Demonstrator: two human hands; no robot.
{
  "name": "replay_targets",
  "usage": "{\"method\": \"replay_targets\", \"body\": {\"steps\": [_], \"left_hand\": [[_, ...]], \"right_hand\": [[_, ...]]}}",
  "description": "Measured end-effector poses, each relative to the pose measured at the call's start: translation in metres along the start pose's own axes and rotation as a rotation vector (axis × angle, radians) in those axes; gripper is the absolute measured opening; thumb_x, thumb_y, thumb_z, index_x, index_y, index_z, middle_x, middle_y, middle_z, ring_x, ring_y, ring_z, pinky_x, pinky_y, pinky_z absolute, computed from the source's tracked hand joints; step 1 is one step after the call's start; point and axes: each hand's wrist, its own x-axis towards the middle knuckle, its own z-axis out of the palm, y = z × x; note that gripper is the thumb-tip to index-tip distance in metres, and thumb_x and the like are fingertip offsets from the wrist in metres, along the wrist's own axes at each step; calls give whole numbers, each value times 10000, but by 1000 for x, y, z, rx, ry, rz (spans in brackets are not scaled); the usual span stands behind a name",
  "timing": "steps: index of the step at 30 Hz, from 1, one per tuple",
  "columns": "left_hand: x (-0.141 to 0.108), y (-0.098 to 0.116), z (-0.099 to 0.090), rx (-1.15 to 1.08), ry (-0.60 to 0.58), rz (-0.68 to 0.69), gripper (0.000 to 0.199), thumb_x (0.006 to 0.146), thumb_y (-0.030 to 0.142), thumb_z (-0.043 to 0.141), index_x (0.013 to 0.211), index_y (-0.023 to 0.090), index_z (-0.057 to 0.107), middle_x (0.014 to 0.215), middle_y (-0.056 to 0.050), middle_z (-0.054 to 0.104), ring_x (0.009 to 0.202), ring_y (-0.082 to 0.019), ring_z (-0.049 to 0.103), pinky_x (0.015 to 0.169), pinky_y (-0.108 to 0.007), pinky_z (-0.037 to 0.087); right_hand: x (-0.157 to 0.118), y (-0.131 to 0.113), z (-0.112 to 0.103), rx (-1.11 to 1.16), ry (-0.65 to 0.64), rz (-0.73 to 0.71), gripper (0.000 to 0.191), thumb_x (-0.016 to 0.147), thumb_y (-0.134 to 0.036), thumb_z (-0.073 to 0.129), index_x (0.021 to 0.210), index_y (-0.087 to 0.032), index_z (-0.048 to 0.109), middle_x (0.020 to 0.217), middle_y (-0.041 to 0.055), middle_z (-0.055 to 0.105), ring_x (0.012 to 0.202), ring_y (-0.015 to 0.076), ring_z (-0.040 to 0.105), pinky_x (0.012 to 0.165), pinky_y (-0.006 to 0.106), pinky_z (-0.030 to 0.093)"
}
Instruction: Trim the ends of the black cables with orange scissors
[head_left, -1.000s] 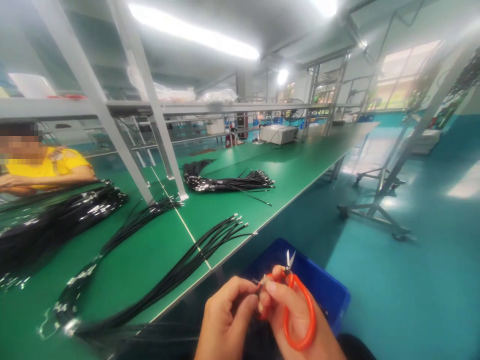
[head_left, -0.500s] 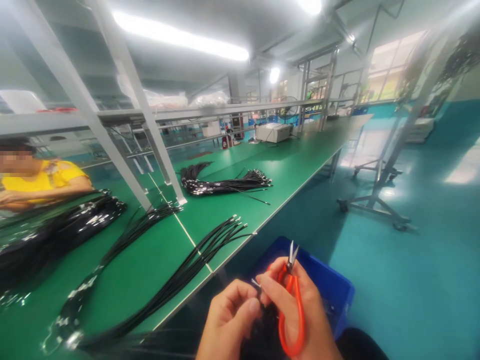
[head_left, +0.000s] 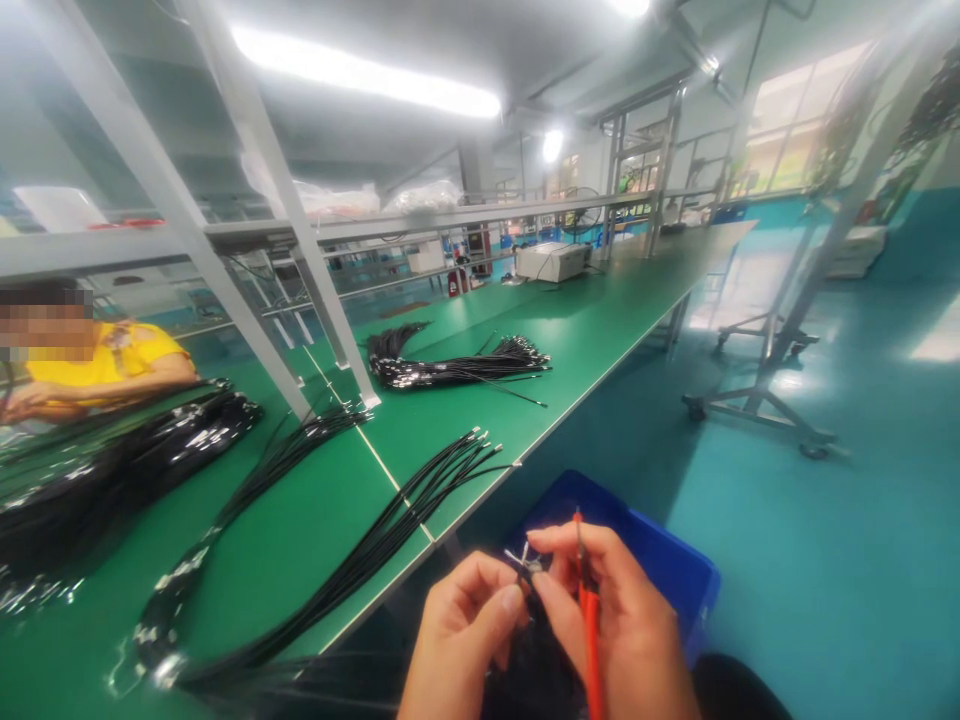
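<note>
A bright workshop with a teal floor. A long green tabletop (head_left: pixel 622 300) runs away toward its far right corner, with metal posts standing on it. A U-shaped bundle of black cables (head_left: pixel 360 560) lies on it, one set of tips reaching the near edge; a second bundle (head_left: pixel 450 374) lies farther back. At left, a person in yellow (head_left: pixel 131 358) sits beyond a dark cable heap (head_left: pixel 157 450). Just outside the near edge, above a blue bin (head_left: pixel 679 575), the left hand (head_left: pixel 466 630) pinches a cable end (head_left: pixel 524 564) with splayed pale wires. The right hand (head_left: pixel 630 625) grips orange-handled scissors (head_left: pixel 590 630), thumb and forefinger slightly apart beside those wires.
</note>
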Motion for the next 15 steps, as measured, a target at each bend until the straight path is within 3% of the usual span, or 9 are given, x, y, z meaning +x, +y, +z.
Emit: {"method": "replay_targets", "body": {"steps": [4,9,15], "left_hand": [[-1,0,4,16,5,13,366,601,452,783,591,137,595,487,37,507,427,-56,371,398,-153,278],[-5,2,8,43,16,32,343,626,437,771,623,134,612,497,38,516,414,-50,367,397,-154,278],[-4,2,3,-45,36,21,295,652,401,771,640,145,624,532,31,575,419,-48,423,418,-152,327]], "right_hand": [[-1,-3,2,-133,0,-39,105,681,-172,685,721,-265,656,639,-20,666,496,152,579,477,244,430],[-4,-6,8,-220,67,-278,146,696,-143,649,724,-286,653,617,-20,632,513,169,558,522,272,437],[-7,2,8,-242,72,-424,196,703,-96,594,699,-288,635,568,-19,556,489,173,516,491,281,399]]}}
